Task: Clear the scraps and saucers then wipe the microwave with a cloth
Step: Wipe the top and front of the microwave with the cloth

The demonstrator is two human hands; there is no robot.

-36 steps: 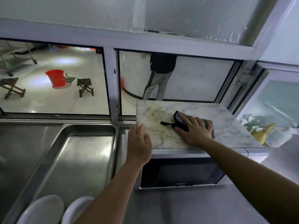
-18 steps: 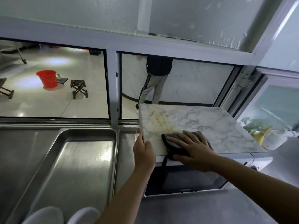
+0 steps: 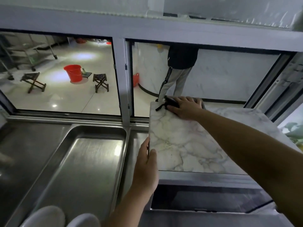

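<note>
The right hand (image 3: 185, 107) is pressing the cloth (image 3: 171, 102) flat, fingers spread, at the far left corner of the microwave (image 3: 188, 145) top. The left hand (image 3: 146, 167) is bracing the top's left edge, thumb on top; its fingers are hidden. The top is looking clean of scraps, so wiping seems well along; two saucers (image 3: 44, 216) are sitting in the tray (image 3: 91, 154). The front and right side are likely remaining. The window frame (image 3: 122, 79) is crowding the far edge, with open room rightward.

Glossy marble-patterned microwave top (image 3: 188, 145), dark soft cloth (image 3: 170, 103), brushed shiny steel sink (image 3: 78, 169), glossy red plastic bucket (image 3: 73, 73).
</note>
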